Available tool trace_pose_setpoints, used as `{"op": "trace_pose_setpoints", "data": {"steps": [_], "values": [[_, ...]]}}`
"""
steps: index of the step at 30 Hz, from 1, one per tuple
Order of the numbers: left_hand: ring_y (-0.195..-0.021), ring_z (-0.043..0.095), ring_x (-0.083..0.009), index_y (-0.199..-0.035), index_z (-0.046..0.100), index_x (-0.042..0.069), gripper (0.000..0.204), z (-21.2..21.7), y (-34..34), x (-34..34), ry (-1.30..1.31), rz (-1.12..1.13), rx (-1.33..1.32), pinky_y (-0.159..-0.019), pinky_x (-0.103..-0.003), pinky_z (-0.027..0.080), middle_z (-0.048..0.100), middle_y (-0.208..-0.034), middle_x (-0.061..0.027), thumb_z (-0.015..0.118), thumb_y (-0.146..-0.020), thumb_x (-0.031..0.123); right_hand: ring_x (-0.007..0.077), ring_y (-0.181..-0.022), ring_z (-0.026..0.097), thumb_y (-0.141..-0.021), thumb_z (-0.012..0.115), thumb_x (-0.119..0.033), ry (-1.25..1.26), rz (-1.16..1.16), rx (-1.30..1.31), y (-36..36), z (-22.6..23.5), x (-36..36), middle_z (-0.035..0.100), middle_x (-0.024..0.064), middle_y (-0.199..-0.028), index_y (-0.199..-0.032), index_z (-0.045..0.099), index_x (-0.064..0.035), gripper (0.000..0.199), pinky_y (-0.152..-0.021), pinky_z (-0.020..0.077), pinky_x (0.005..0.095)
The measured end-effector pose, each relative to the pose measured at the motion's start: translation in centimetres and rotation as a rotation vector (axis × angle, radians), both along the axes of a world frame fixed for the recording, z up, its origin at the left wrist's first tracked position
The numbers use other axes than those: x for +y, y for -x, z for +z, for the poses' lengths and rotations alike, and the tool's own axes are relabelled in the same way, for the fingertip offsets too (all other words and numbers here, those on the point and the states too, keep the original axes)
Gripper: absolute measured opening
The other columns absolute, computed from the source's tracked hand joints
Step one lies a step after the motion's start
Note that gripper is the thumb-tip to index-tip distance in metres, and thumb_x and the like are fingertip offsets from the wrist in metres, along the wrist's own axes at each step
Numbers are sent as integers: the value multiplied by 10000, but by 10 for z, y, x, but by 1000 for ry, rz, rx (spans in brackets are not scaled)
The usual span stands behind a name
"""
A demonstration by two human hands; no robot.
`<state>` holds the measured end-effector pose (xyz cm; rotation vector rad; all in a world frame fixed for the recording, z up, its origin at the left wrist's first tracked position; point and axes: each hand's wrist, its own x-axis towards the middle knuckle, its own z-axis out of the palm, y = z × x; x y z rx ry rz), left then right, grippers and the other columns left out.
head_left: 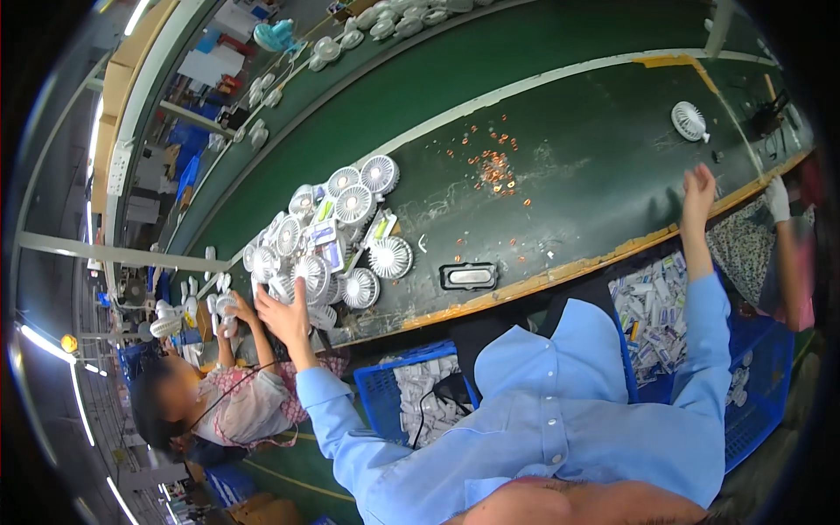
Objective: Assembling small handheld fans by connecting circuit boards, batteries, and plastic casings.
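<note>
Blue crate [385, 394] of white parts sits nearest, below the worktop [560, 166] edge. Left hand [284, 315] rests on the near edge of the fan pile [328, 241], fingers spread, nothing gripped. Fans look light, rigid plastic, grilles fragile; grab by the rim. Right hand [697, 188], far from pile, fingers loosely extended, empty.

from my feed: long dark-green workbench [560, 114] w/ a worn wooden front edge [560, 273], pale tape line running along its top. second green bench lane [411, 61] behind it, parallel. blue plastic crates [385, 394] under the front edge. far left: aisle w/ shelving and blue bins [188, 140], cardboard boxes [122, 79]. fluorescent strip lights [44, 343] at left rim, one more up top [136, 16]. green floor w/ a yellow line [289, 481].
</note>
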<state>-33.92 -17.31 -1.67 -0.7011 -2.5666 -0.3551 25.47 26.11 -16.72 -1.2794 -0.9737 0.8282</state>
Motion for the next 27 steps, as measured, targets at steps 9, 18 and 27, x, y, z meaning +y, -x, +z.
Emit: {"op": "trace_pose_setpoints", "data": {"steps": [9, 18, 27], "values": [[-1092, 548, -293, -1206, 541, -76, 534, -50, 42, -23, -575, -143, -247, -953, -370, 400, 576, -1184, -214, 633, -877, 335, 141, -1023, 504, -877, 539, -2, -10, 426, 83, 117, -4, -213, 527, 66, -1127, -1171, 484, -17, 299, -876, 412, 246], [-1080, 515, -334, -1202, 555, -16, 345, 56, -27, 51, -478, -566, 295, -913, -385, 417, 536, -1201, -194, 594, -901, 148, 197, -946, 547, -818, 595, -36, -141, 613, -130, 133, 30, -275, 551, 107, -1041, -1057, 533, 13, 251, -841, 444, 293], [-1091, 527, -334, -1181, 574, -7, 484, 92, -208, 130, -369, -1312, 324, -929, -432, 419, 563, -1180, -161, 702, -808, 273, 331, -1223, 449, -761, 627, -174, -647, 729, -446, 165, 158, -227, 501, 160, -1290, -1233, 513, -1, 515, -1052, 316, 438]]}}
